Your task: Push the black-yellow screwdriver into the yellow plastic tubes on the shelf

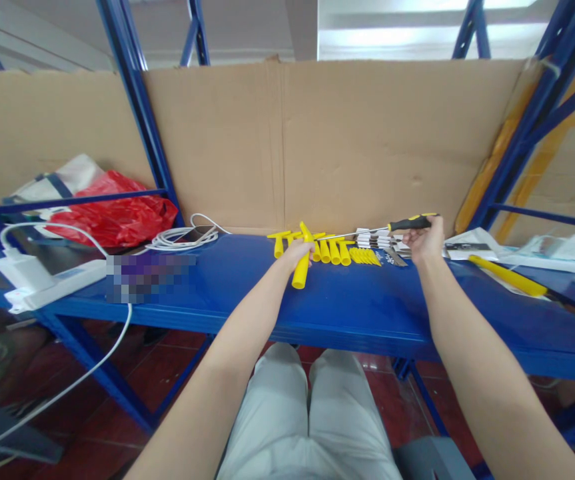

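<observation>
Yellow T-piece (299,275) sits clasped in left hand (299,251), presumably steadied for the screwdriver (403,225) that right hand (427,241), right of it, grips closed round the handle end.

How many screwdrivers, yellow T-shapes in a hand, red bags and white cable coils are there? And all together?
Screwdriver, in the right hand: 1
Yellow T-shape, in the left hand: 1
Red bag: 1
White cable coil: 1
Total: 4
</observation>
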`<state>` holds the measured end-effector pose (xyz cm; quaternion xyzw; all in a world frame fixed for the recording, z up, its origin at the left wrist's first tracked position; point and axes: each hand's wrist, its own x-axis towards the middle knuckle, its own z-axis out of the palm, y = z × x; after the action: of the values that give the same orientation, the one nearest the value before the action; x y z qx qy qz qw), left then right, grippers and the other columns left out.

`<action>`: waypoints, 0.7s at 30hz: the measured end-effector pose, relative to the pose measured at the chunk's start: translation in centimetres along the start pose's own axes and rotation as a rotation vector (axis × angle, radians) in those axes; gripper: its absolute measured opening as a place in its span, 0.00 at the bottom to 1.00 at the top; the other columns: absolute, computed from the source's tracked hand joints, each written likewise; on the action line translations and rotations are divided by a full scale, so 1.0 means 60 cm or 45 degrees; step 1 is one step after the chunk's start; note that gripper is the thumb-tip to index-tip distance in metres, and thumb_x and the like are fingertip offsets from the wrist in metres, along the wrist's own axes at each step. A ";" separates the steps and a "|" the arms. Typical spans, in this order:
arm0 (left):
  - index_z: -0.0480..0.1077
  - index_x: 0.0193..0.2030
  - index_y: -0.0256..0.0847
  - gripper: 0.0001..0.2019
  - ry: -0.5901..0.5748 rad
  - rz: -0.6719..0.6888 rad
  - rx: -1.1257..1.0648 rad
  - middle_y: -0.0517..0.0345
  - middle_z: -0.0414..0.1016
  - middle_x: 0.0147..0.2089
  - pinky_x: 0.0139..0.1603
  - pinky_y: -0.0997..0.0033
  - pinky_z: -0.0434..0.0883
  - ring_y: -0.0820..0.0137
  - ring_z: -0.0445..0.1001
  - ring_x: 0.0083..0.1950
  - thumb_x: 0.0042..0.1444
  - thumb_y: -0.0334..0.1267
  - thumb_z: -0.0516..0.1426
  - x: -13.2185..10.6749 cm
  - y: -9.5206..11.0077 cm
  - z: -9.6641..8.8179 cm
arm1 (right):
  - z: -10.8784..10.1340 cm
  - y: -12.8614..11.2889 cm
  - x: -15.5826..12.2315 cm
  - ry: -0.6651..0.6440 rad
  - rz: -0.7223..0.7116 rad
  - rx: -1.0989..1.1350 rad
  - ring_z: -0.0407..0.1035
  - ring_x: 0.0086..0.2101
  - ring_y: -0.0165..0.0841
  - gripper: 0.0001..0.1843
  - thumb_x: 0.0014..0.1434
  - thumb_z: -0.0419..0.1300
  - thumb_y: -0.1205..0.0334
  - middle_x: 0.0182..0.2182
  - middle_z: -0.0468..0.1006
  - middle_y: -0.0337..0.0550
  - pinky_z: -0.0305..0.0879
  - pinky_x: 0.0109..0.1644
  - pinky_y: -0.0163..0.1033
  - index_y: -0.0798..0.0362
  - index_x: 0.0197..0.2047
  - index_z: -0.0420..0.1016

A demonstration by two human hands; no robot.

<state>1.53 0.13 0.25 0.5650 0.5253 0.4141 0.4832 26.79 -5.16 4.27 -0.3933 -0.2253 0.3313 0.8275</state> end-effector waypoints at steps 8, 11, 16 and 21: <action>0.67 0.34 0.39 0.09 0.033 0.052 0.063 0.67 0.60 0.15 0.23 0.75 0.65 0.74 0.62 0.16 0.49 0.23 0.53 -0.005 0.002 0.002 | -0.006 0.001 0.003 -0.025 0.068 -0.056 0.54 0.13 0.27 0.17 0.67 0.46 0.53 0.17 0.60 0.31 0.50 0.12 0.31 0.50 0.30 0.63; 0.67 0.36 0.39 0.09 0.031 0.067 0.082 0.68 0.60 0.15 0.23 0.75 0.65 0.74 0.62 0.16 0.49 0.23 0.53 -0.007 0.003 0.003 | -0.005 0.000 0.001 0.055 0.029 -0.096 0.50 0.12 0.25 0.20 0.67 0.47 0.46 0.16 0.56 0.29 0.46 0.11 0.30 0.49 0.29 0.61; 0.67 0.37 0.39 0.10 0.058 0.091 0.109 0.68 0.60 0.15 0.23 0.76 0.64 0.74 0.62 0.16 0.51 0.23 0.53 -0.007 0.002 0.003 | -0.003 -0.003 -0.003 0.203 0.009 -0.174 0.40 0.11 0.23 0.20 0.67 0.50 0.49 0.13 0.45 0.26 0.39 0.09 0.28 0.48 0.26 0.52; 0.68 0.40 0.38 0.11 0.095 0.135 0.155 0.69 0.60 0.15 0.23 0.76 0.65 0.74 0.63 0.17 0.51 0.23 0.54 -0.008 0.002 0.001 | -0.009 0.000 0.014 0.083 0.081 -0.147 0.44 0.10 0.24 0.15 0.65 0.49 0.55 0.14 0.51 0.27 0.40 0.09 0.29 0.48 0.27 0.55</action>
<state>1.54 -0.37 0.35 0.6046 0.5363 0.4272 0.4053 27.67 -4.82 4.03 -0.4580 -0.2043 0.3308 0.7994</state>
